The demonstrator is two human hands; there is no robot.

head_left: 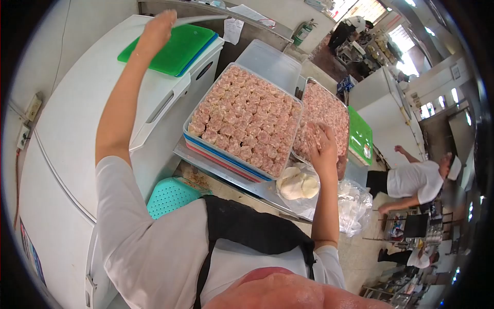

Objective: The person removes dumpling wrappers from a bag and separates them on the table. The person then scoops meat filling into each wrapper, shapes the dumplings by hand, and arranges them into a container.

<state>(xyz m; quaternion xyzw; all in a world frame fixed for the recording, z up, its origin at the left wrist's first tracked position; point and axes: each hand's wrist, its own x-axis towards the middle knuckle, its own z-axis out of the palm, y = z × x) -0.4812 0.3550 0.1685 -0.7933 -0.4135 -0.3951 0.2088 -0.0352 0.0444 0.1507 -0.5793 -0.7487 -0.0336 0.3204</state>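
My left hand (160,30) is raised and closed over the white chest freezer. From its fist a long thin blade (200,20) points right, blurred, so its exact kind is unclear. Below it lies a green cutting board (177,49). My right hand (324,148) is in a metal tray (348,135) of minced meat (324,105), its fingers closed around some of the meat. Between my arms stands a plastic tray full of open-topped dumplings (247,116). Pale dumpling wrappers (298,186) lie in a clear plastic bag near my right forearm.
The dumpling tray tops several stacked trays (216,157). A translucent lid (270,63) lies behind it. Below sits a turquoise perforated basket (175,197). Another green board (360,135) is right of the meat. A co-worker in white (411,181) stands at right; others work farther off.
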